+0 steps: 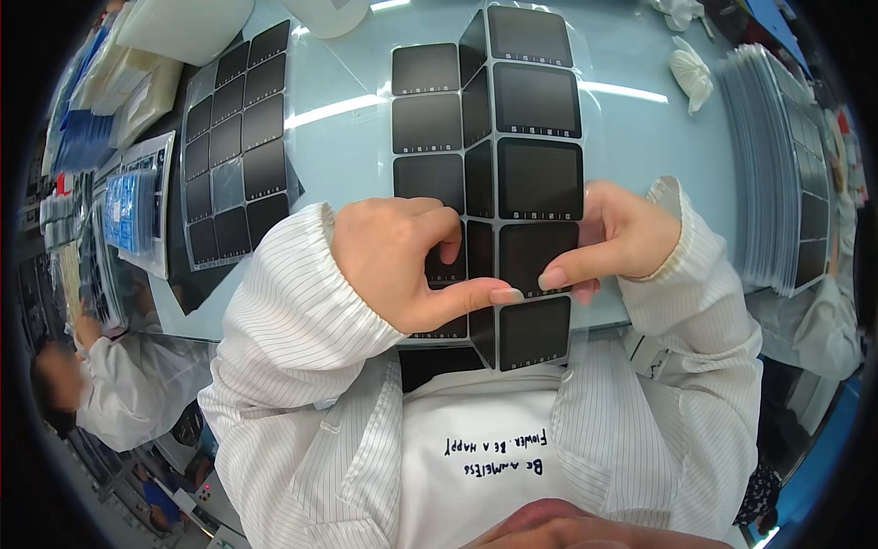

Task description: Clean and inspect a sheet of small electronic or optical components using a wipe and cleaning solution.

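A long clear sheet of black rectangular panels [538, 178] runs lengthwise before me, its middle column tilted between folds and its near end over the table edge. My right hand [631, 233] grips the right edge, thumb on a panel's lower corner and other fingers partly hidden beneath. Across the left and middle columns lies my left hand [389, 256]. Its fingers are curled, and its thumb reaches over the fold to the same right-column panel. Some of its fingertips are hidden, and how firmly they grip does not show.
Another sheet of black panels [227, 131], with a blank pocket, lies at the left. Beyond it are a blue packet [130, 212] and stacked plastic bags [137, 110]. A thick stack of clear sheets [764, 174] stands right, near crumpled white material [691, 75]. A co-worker's sleeve [137, 384] shows lower left.
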A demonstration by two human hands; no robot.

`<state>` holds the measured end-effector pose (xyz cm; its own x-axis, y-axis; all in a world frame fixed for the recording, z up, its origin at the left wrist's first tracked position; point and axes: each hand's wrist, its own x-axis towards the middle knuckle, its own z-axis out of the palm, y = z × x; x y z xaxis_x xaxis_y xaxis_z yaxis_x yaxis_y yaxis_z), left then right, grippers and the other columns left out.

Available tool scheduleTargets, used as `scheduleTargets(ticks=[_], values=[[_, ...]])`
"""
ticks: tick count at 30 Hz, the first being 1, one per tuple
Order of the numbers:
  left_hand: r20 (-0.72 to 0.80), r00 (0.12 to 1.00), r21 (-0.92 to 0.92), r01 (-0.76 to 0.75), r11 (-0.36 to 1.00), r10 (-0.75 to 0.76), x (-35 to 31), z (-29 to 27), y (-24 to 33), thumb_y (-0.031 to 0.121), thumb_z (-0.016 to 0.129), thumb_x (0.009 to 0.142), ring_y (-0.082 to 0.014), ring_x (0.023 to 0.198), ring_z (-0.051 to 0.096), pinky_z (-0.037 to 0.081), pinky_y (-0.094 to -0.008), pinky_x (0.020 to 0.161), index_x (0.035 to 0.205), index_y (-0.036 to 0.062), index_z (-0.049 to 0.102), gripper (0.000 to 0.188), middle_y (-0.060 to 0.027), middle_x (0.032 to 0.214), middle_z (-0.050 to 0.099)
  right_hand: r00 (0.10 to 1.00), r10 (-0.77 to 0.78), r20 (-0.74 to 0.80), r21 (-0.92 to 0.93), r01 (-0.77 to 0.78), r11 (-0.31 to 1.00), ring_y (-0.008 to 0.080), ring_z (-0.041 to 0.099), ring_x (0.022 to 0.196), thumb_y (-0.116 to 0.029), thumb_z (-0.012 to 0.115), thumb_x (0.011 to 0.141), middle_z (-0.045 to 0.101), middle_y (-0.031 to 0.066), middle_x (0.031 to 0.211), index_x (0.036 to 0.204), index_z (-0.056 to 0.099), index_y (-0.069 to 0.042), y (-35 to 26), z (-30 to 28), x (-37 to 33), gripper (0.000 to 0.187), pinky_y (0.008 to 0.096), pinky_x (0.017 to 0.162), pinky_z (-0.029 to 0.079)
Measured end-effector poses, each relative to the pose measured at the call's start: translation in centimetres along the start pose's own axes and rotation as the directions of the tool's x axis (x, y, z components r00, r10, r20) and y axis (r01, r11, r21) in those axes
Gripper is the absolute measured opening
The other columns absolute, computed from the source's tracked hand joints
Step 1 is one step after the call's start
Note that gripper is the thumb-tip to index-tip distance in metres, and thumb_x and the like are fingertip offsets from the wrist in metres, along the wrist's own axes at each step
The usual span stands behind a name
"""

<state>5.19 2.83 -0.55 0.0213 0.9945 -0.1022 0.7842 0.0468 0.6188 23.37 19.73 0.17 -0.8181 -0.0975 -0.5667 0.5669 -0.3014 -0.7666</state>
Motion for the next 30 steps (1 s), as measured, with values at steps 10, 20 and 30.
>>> scheduleTargets(ticks=[10, 20, 30], values=[[-0.011, 1.000, -0.066, 0.019, 0.998, -0.020, 0.3, -0.1, 0.3, 0.039, 0.070, 0.066, -0.0218, 0.044, 0.051, 0.039, -0.0297, 0.042, 0.059, 0.0034, 0.053, 0.041, -0.0076, 0.054, 0.049, 0.957, -0.180, -0.228, -0.277, 0.113, 0.954, 0.0048, 0.048, 0.060, -0.013, 0.077, 0.074, 0.058, 0.0000, 0.066, 0.091, 0.063, 0.002, 0.2, 1.2, 0.5, 0.026, 0.0205, 0.052, 0.037], [0.041, 0.997, -0.058, 0.060, 0.997, -0.058, 0.2, -1.0, -0.2, 0.031, 0.062, 0.065, -0.0267, 0.049, 0.056, 0.045, -0.0345, 0.047, 0.057, 0.0027, 0.054, 0.031, -0.0085, 0.055, 0.053, 0.980, -0.126, -0.155, -0.420, 0.049, 0.906, 0.0043, 0.049, 0.057, -0.018, 0.081, 0.070, 0.059, 0.0009, 0.065, 0.089, 0.064, 0.002, 0.5, -3.0, -1.4, 0.032, 0.0190, 0.049, 0.037], [0.042, 0.999, -0.142, 0.010, 0.990, -0.004, -0.1, -1.0, -1.0, 0.020, 0.054, 0.076, -0.0295, 0.050, 0.053, 0.043, -0.0363, 0.048, 0.059, 0.0009, 0.055, 0.026, -0.0108, 0.055, 0.048, 0.966, -0.197, -0.169, -0.098, 0.182, 0.978, 0.0037, 0.051, 0.048, -0.016, 0.080, 0.071, 0.056, -0.0011, 0.063, 0.116, 0.054, 0.004, 1.4, -5.9, -1.1, 0.056, 0.0152, 0.042, 0.036]])
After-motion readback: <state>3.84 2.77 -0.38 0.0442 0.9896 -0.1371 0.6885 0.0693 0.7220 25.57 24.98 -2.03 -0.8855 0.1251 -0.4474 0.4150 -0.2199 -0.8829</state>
